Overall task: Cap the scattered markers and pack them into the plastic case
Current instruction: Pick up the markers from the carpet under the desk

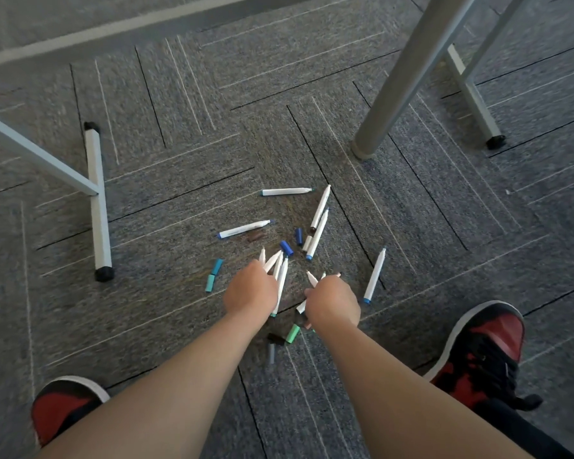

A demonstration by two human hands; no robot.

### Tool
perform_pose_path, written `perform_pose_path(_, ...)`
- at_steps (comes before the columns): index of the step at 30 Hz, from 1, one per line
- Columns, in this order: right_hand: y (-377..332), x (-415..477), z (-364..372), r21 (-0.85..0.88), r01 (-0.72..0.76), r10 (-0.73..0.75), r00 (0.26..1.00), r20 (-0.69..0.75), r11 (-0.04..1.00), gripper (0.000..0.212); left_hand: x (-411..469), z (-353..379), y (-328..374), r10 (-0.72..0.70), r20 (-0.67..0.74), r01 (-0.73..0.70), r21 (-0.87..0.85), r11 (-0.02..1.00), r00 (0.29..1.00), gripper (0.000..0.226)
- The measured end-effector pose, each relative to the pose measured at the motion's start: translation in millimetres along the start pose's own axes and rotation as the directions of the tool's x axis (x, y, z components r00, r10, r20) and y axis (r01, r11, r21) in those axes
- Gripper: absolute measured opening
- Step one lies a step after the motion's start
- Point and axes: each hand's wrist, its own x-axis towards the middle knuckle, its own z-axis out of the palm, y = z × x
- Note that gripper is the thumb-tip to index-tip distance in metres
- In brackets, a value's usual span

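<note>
Left hand (250, 289): fingers curled round a bunch of uncapped markers (280, 271), held together probably for capping. Right hand (334, 303): fingers curled round a smaller bunch (312, 279). Loose markers (287, 191), caps (287, 248): on carpet (179, 160) around both hands. Case: not in view.

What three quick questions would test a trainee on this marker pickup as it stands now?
1. True or false: the left hand grips several uncapped markers.
2. Where do the two teal caps lie? A: to the left of the left hand. B: to the right of it. C: held inside it.
3. Short answer: is the plastic case anywhere in view?

Key: 1 true; 2 A; 3 no.
</note>
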Motion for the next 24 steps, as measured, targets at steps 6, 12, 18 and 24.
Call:
perform_pose_path(6,-7,2,6,-0.043,0.039,-0.039,0.999,-0.005,0.998,0.012,12,7,-4,0.083,0.052,-0.085,0.033,0.996,0.995,0.018)
perform_pose_path(12,-17,4,10,0.163,0.091,-0.103,0.992,0.068,0.982,0.025,13,9,7,0.076,0.079,-0.078,0.025,0.997,0.994,0.015)
perform_pose_path(18,-21,5,12,0.327,0.15,-0.174,0.984,0.045,0.933,0.02,16,7,4,0.072,0.147,-0.062,-0.072,0.995,0.986,0.016)
perform_pose_path(24,-23,9,12,0.317,0.117,-0.152,0.984,0.088,0.941,0.018,23,-10,-9,0.091,0.104,-0.076,-0.136,0.988,0.99,0.02)
